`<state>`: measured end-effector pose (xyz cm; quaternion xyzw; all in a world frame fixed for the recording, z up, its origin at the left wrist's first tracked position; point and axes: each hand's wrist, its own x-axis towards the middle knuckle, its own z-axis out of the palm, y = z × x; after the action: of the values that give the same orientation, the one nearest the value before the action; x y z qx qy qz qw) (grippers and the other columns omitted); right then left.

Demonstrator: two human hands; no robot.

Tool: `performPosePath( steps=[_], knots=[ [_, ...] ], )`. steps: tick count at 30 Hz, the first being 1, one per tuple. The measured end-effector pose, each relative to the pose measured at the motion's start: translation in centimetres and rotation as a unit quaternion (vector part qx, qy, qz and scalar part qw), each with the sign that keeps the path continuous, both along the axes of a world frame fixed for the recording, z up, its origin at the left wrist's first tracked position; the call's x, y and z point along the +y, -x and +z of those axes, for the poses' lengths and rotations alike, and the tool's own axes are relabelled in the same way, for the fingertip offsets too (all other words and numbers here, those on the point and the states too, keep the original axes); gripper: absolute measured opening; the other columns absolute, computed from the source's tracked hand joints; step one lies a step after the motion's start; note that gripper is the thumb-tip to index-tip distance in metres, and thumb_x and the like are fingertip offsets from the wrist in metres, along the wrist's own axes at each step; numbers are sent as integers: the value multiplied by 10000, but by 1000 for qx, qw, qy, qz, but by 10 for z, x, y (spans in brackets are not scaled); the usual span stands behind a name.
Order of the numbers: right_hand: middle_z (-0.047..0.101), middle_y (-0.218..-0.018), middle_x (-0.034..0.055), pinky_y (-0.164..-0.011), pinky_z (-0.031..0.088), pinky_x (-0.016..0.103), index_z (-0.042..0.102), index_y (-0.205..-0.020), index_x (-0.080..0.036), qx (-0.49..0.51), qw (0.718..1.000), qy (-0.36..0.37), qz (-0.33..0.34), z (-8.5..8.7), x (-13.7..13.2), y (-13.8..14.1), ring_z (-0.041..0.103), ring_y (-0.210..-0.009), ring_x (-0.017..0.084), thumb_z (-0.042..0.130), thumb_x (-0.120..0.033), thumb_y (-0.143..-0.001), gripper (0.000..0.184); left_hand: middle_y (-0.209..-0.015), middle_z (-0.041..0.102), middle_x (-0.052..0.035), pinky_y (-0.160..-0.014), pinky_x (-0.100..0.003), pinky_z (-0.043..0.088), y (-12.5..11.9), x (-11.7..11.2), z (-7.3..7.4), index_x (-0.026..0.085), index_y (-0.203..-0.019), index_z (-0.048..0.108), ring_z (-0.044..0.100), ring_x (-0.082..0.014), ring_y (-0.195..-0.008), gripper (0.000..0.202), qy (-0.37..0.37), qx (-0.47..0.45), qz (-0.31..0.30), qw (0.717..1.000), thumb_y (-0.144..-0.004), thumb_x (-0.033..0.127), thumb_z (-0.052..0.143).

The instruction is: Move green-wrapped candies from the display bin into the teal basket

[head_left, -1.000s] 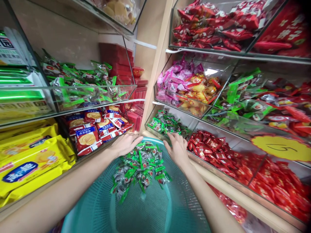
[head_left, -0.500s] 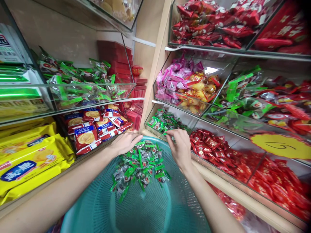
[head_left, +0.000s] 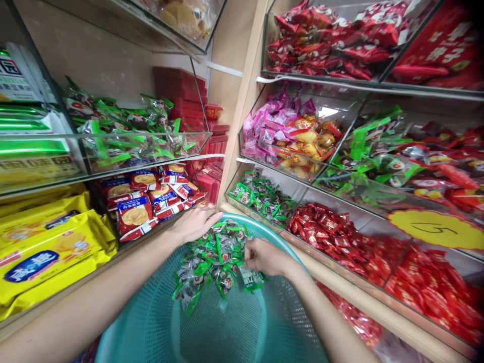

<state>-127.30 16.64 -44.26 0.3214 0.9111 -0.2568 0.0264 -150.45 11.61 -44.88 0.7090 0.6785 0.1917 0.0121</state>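
Note:
A turquoise plastic basket (head_left: pixel 151 302) with perforated walls stands in front of me. At its far end lies a heap of small green-and-clear wrapped sweets (head_left: pixel 212 257). My left hand (head_left: pixel 194 224) rests at the basket's far left rim, thumb and fingers stretched out, with the fingertips beside the heap. Inside the basket, at the heap's right edge, is my right hand (head_left: pixel 264 256), its fingers curled in a pinch. A green-and-white sweet packet (head_left: pixel 250 280) shows just below those fingertips and appears held by them; the contact is partly hidden.
Just beyond the rim, a clear bin holds green sweets (head_left: pixel 260 194), beside red-wrapped sweets (head_left: pixel 321 224). Bins of pink packets (head_left: pixel 272 123) sit above. At left are yellow packages (head_left: pixel 56 252) and red-and-blue biscuit packets (head_left: pixel 134 212). A yellow price tag (head_left: pixel 434 229) hangs right.
My right hand has moved down and left, from the small green bin at the rim into the basket by the heap. My left hand has stayed in place.

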Motion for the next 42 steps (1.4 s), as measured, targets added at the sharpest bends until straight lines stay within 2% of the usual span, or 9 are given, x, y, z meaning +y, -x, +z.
performPosePath(
  steps=[10, 16, 24, 26, 28, 30, 32, 37, 42],
  knots=[
    [630, -866, 69, -643, 336, 240, 605, -812, -168, -114, 983, -138, -38, -4, -14, 12, 566, -843, 176, 516, -126, -721, 135, -1242, 570, 10, -942, -327, 409, -1, -1, 2, 279, -1166, 570, 500, -199, -1157, 582, -1, 3, 2, 1000, -896, 568, 142],
    [618, -995, 118, -730, 378, 277, 588, -955, -143, -142, 975, -165, -43, -6, -24, 17, 571, -944, 214, 475, -136, -792, 198, -1246, 567, -7, -966, -342, 396, -2, -3, 4, 268, -1197, 550, 493, -199, -1166, 585, -2, -3, -2, 1000, -897, 569, 148],
    [637, -914, 128, -735, 432, 321, 591, -857, -145, -93, 974, -191, -77, 5, -23, 13, 607, -903, 243, 518, -233, -816, 122, -1244, 567, -13, -958, -355, 399, -2, -4, 5, 262, -1193, 552, 495, -209, -1161, 581, -1, -2, -4, 1000, -901, 560, 147],
    [641, -764, 84, -695, 453, 310, 576, -754, -161, -71, 986, -131, -76, 8, -20, 9, 628, -809, 218, 520, -295, -819, 159, -1224, 581, -10, -949, -349, 405, -3, -3, 4, 264, -1182, 559, 506, -208, -1149, 575, -1, 1, -3, 1000, -900, 559, 153],
    [605, -620, 22, -612, 475, 270, 544, -669, -171, -73, 996, 33, -39, 9, -19, 7, 626, -650, 162, 519, -336, -814, 222, -1205, 593, -12, -937, -340, 411, -3, -3, 3, 260, -1167, 570, 515, -206, -1136, 576, -4, 3, -4, 1000, -902, 554, 152],
    [560, -532, -27, -516, 475, 224, 530, -624, -169, -116, 969, 217, 12, 4, -23, 7, 581, -505, 111, 550, -326, -784, 225, -1196, 599, -12, -929, -335, 415, -3, -2, 3, 257, -1157, 576, 519, -206, -1129, 578, -7, 4, -7, 1000, -904, 550, 147],
    [532, -480, -49, -456, 464, 198, 536, -594, -160, -183, 932, 310, 44, -4, -29, 10, 543, -438, 89, 592, -262, -740, 187, -1197, 598, -11, -930, -335, 413, -3, -1, 3, 260, -1160, 574, 520, -206, -1128, 578, -5, 2, -8, 1000, -903, 551, 145],
    [517, -439, -39, -407, 463, 226, 557, -570, -146, -327, 878, 343, 67, -26, -45, 22, 525, -378, 112, 708, -309, -635, 231, -1227, 578, -11, -954, -337, 398, -3, 0, 2, 263, -1175, 564, 508, -210, -1145, 584, 10, -2, 1, 1000, -899, 563, 145],
    [517, -521, -50, -393, 443, 239, 660, -734, -157, -331, 916, 212, 78, -26, -39, 21, 483, -362, 100, 752, -354, -602, 255, -1218, 582, -17, -952, -335, 402, -2, -1, 2, 261, -1174, 565, 504, -207, -1150, 585, 7, 2, -1, 1000, -902, 556, 141]
  ],
)
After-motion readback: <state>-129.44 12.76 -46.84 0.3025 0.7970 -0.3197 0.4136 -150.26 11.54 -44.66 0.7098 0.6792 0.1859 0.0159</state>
